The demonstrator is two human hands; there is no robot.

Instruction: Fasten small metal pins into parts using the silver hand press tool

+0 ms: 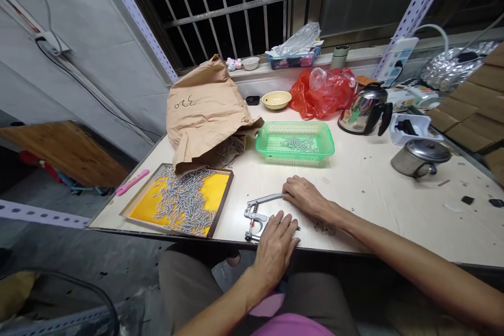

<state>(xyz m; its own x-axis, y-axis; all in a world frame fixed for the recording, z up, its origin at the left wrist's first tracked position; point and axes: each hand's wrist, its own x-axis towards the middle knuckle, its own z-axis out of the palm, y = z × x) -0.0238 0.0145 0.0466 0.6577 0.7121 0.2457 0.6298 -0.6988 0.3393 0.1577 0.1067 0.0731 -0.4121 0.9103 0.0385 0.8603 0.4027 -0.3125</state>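
Note:
A pair of silver snap-fastener pliers [258,216] lies at the table's front edge, jaws facing left and standing apart. My right hand [305,197] is closed around the end of its raised upper handle. Over the lower handle and frame lies my left hand [275,244], fingers together and pressing on it. Whatever sits between the jaws is too small to make out. Left of the pliers, a shallow tray [226,197] with a yellow bottom holds a heap of small silvery metal pieces [185,202]. Beyond the hands, a green plastic basket [295,155] holds more small metal pieces [298,143].
A brown paper sack [208,110] leans over the tray's back edge. Red plastic bags [323,94], a yellow bowl [276,99], a kettle [364,110] and a lidded metal mug [417,158] stand farther back. A pink-handled tool [133,182] lies left of the tray.

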